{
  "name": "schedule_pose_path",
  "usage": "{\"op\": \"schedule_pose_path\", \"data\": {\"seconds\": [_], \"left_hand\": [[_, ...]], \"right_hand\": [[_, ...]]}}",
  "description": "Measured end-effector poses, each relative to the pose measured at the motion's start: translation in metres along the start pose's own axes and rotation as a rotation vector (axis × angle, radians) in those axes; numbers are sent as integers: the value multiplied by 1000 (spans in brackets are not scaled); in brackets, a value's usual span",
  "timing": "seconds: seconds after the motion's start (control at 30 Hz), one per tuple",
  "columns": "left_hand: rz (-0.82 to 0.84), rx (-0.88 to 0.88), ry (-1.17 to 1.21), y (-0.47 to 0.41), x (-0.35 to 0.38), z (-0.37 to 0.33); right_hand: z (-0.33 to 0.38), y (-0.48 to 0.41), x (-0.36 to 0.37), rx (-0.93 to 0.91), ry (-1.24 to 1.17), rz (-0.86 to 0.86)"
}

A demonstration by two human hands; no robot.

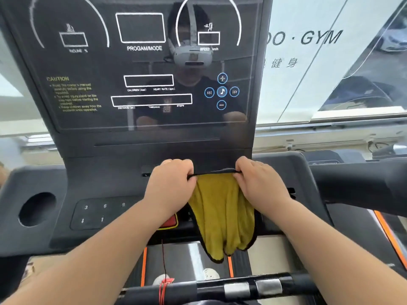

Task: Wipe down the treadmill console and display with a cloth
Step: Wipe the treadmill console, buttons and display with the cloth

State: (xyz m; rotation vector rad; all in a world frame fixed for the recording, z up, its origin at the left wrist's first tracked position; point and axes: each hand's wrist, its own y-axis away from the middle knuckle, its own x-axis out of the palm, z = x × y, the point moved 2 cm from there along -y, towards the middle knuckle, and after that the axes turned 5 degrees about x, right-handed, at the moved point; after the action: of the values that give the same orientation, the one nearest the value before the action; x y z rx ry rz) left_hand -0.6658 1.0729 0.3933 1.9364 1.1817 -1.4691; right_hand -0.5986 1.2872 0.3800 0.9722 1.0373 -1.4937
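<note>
A yellow cloth [222, 214] with a black hem hangs in front of the treadmill console [105, 172]. My left hand [170, 183] pinches its top edge on the left, and my right hand [259, 183] pinches the same edge on the right, stretching the hem between them. The cloth's lower part droops over the console's front edge. Above stands the dark glossy display [145, 62] with white outlined boxes, round blue music buttons [222, 91] and a yellow caution text. The hands are below the display, level with the console's middle.
A keypad [99, 213] and a round cup holder [37, 209] lie on the console's left. A red safety key [169, 221] with a red cord sits under my left wrist. Black handlebars run at right [356, 179] and across the bottom [242, 287]. A window lies behind.
</note>
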Motion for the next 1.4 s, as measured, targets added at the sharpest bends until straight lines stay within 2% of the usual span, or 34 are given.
{"op": "schedule_pose_path", "data": {"seconds": [0.07, 0.13, 0.3, 0.37, 0.4, 0.47, 0.6, 0.63, 0.67, 0.7, 0.77, 0.8, 0.87, 0.97, 1.07, 1.23, 1.33, 1.4], "left_hand": [[-42, 3, 21, -13, -18, -3], [-121, 8, 15, -28, -40, -7], [-478, 101, 108, -49, -109, -25], [-539, 146, 149, -44, -124, -29], [-515, 170, 173, -39, -126, -29], [-365, 221, 199, -24, -114, -22], [109, 274, 76, 22, -50, 6], [204, 279, 48, 36, -33, 11], [273, 288, 33, 48, -18, 15], [314, 311, 24, 57, -5, 17], [339, 365, 7, 68, 11, 17], [331, 378, 7, 71, 16, 17], [291, 385, 38, 72, 18, 15], [308, 357, 126, 74, 16, 15], [332, 330, 167, 73, 14, 19], [124, 161, 77, 67, 11, 39], [51, 41, 27, 71, 10, 54], [18, -11, 9, 77, 8, 62]], "right_hand": [[4, -14, -20, 29, -63, 11], [11, -30, -46, 15, -97, -60], [24, -52, -117, -105, -189, -460], [28, -48, -136, -159, -230, -517], [28, -44, -140, -182, -264, -470], [26, -31, -135, -210, -260, -241], [15, 2, -89, -161, 72, 553], [12, 11, -75, -130, 126, 669], [10, 18, -60, -96, 152, 691], [13, 22, -47, -53, 163, 611], [23, 29, -19, 3, 147, 310], [31, 32, -6, 3, 95, 170], [47, 38, 17, -68, -37, 24], [53, 44, 47, -126, -71, 11], [38, 47, 63, -52, 83, 128], [9, 50, 64, 100, 215, 229], [9, 40, 58, 260, 158, 225], [21, 28, 58, 285, 138, 193]]}}
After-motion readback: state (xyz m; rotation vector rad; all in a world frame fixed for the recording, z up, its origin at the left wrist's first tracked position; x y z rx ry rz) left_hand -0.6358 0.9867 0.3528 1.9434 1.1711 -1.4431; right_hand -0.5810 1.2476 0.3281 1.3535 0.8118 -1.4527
